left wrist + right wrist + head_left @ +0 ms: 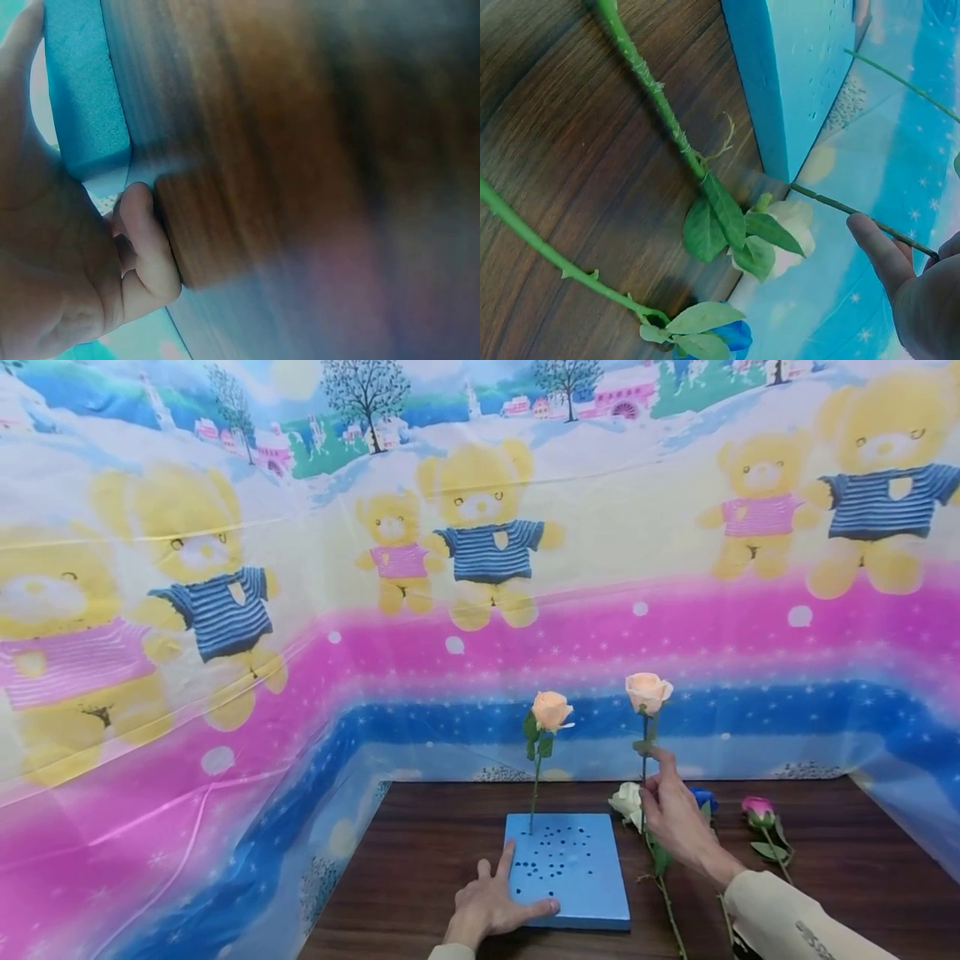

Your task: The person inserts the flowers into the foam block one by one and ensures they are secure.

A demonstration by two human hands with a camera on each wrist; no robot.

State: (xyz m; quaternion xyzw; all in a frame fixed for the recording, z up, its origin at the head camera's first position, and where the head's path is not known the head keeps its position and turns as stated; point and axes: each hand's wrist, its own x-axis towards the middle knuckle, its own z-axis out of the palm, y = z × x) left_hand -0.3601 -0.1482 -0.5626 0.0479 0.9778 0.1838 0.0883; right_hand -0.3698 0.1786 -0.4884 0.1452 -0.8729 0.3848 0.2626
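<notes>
A light blue foam block (585, 900) with many small holes lies flat on the table. One peach rose (552, 711) stands upright in a hole near its back left. My left hand (487, 903) rests on the block's front left corner, thumb on the top and index finger along the left side. My right hand (681, 822) pinches the stem (826, 200) of a second peach rose (648, 692). That rose is held upright, right of the block. In the right wrist view, the stem's bare lower end appears close to the block's edge; whether they touch, I cannot tell.
On the dark wood table (397, 868), right of the block, lie a white rose (627, 802), a blue rose (733, 339) and a pink rose (757, 808), stems toward the front. A bear-patterned cloth (450, 677) hangs behind and at the left.
</notes>
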